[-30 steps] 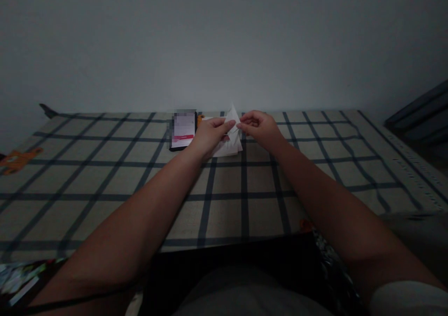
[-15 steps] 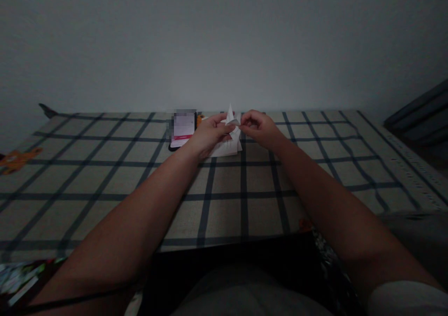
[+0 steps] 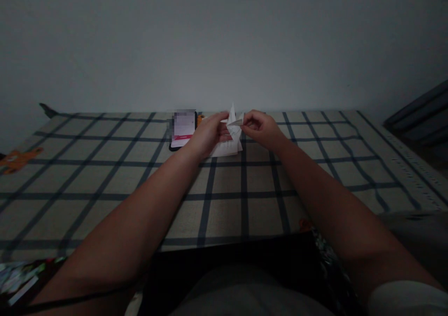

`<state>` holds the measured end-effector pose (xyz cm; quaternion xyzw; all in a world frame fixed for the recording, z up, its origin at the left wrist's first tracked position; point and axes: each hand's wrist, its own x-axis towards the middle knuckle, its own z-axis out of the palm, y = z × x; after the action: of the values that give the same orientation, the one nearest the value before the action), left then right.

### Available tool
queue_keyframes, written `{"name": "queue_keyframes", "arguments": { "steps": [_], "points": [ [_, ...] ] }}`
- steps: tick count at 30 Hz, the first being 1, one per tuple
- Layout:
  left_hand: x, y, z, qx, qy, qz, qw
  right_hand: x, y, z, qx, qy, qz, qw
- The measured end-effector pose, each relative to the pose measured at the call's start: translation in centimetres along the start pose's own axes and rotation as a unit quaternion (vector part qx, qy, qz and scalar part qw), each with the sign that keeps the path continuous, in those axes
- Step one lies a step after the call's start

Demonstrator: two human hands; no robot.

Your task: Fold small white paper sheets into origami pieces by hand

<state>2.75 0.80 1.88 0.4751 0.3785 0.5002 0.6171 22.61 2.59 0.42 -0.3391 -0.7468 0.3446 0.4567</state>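
Observation:
Both my hands meet over the far middle of a checked cloth (image 3: 224, 190). My left hand (image 3: 209, 133) pinches a small folded white paper piece (image 3: 234, 120) from the left. My right hand (image 3: 261, 127) pinches the same piece from the right, at a pointed flap. The paper stands up between my fingertips with one tip pointing upward. Under it, flat on the cloth, lies a white paper sheet (image 3: 227, 149).
A phone with a lit screen (image 3: 183, 128) lies just left of my left hand. An orange shape (image 3: 16, 158) sits at the cloth's left edge. Printed colourful paper (image 3: 21, 278) lies near my left elbow. A dark object (image 3: 420, 115) lies at far right.
The folded paper has been turned and folded a little between my fingertips; a flap now points toward my right hand. Both hands stay in nearly the same place.

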Motion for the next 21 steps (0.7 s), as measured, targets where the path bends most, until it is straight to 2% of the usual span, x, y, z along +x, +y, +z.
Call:
{"name": "queue_keyframes", "arguments": {
  "steps": [8,11,14,18,21],
  "points": [
    [-0.66,0.49,0.41,0.016,-0.018,-0.01,1.0,0.28,0.45,0.02,0.036,0.01,-0.016,0.999],
    [-0.73,0.55,0.39,0.029,-0.021,-0.011,0.999,0.34,0.3,0.06,0.019,0.029,-0.001,0.999],
    [-0.86,0.41,0.32,0.043,-0.056,-0.015,0.997,0.32,0.07,0.02,0.011,0.037,0.025,0.999],
    [-0.87,0.17,0.11,0.045,-0.094,-0.006,0.994,0.35,-0.02,0.05,0.022,0.029,0.064,0.997],
    [-0.71,0.11,0.02,0.046,-0.1,-0.005,0.994,0.47,0.12,0.22,0.049,0.033,0.067,0.996]
  ]
}}
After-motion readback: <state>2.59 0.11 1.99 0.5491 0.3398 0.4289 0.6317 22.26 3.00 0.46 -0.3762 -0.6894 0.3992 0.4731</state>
